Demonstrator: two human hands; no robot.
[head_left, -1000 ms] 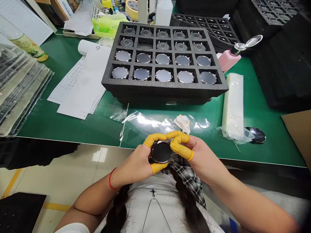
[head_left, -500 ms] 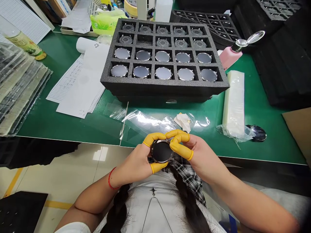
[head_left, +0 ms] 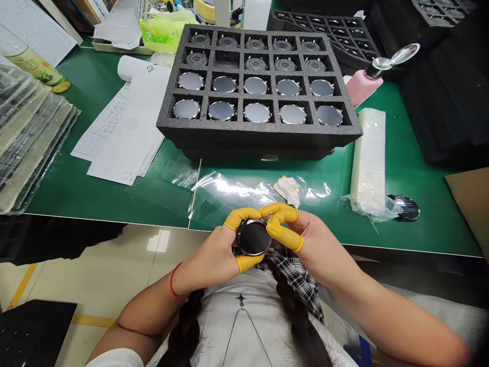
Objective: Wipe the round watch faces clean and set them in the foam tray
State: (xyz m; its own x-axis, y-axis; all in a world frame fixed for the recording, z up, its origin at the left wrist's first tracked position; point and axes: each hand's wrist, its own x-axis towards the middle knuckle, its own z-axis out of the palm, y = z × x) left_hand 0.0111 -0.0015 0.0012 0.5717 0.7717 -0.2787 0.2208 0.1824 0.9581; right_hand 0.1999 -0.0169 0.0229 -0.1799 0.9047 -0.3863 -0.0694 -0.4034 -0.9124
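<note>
While a round black watch face (head_left: 254, 237) was gripped by both hands (head_left: 217, 252), yellow-tipped, near the green desk (head_left: 328, 224)

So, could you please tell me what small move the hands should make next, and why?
I would ease the right hand slightly away from the round watch, leaving its dark face in clearer view. The left hand seems to have a sufficient grip, with yellow-covered fingers above and below the case, while the right hand's fingertips crowd its upper right edge.
</note>
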